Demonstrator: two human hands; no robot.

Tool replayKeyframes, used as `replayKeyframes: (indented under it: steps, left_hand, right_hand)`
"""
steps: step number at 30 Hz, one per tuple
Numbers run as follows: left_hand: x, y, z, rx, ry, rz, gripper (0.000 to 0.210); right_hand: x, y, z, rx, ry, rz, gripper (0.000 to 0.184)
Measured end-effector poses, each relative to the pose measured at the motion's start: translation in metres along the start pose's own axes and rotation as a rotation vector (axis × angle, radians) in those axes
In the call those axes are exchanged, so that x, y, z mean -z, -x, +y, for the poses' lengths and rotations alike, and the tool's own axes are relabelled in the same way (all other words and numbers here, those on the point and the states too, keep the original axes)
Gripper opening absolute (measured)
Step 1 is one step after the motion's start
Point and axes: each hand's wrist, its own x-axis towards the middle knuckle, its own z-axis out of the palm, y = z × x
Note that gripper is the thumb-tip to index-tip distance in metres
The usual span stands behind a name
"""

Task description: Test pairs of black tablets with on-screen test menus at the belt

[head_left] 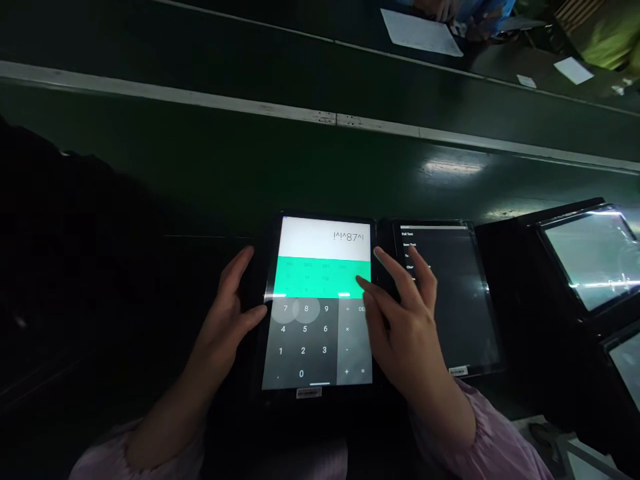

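A tablet (305, 340) lies in front of me with a calculator on its lit screen, a green band above the dark number keys. Soft round highlights show over the 7 and 8 keys. My left hand (220, 327) is open at the tablet's left edge, its thumb tip at the frame and a finger extended beside it. Over the right side of the screen is my right hand (407, 320), open, with one fingertip at the green band and other fingers spread past the edge. Whether that fingertip touches the glass, I cannot tell.
Close on the right lies a second tablet (460, 300) with a dark test menu. Further right are more screens (593, 253) in black frames. Pale rails (200, 100) cross the dark green surface. Across it, a person's hands (445, 10) are near a white sheet (420, 32).
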Motion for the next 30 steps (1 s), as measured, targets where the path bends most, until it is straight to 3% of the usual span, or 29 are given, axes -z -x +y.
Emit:
replayKeyframes:
  steps: [4,6,11,16,23,30]
  left_hand:
    - [-0.002,-0.001,0.003,-0.005,0.068,0.037,0.079]
    - [-0.003,-0.003,0.003,-0.029,0.102,0.038,0.074]
    - [-0.005,-0.007,0.004,-0.115,0.149,0.037,0.054]
    - [-0.015,-0.019,0.009,-0.263,0.167,0.037,0.048]
    - [-0.033,-0.057,0.026,-0.196,0.094,0.049,0.063]
    - [-0.035,-0.075,0.027,-0.100,-0.001,-0.089,0.081]
  right_hand:
    - [-0.002,0.001,-0.008,0.037,-0.024,-0.067,0.031]
    - [0.002,0.002,-0.003,0.013,-0.013,-0.030,0.031]
    - [0.023,0.011,0.044,-0.110,0.136,0.145,0.031]
    - [0.025,0.015,0.077,-0.163,0.185,0.136,0.033]
    - [0.032,0.020,0.082,-0.095,0.080,0.251,0.031]
    - [0.048,0.040,0.093,-0.101,0.076,0.255,0.030]
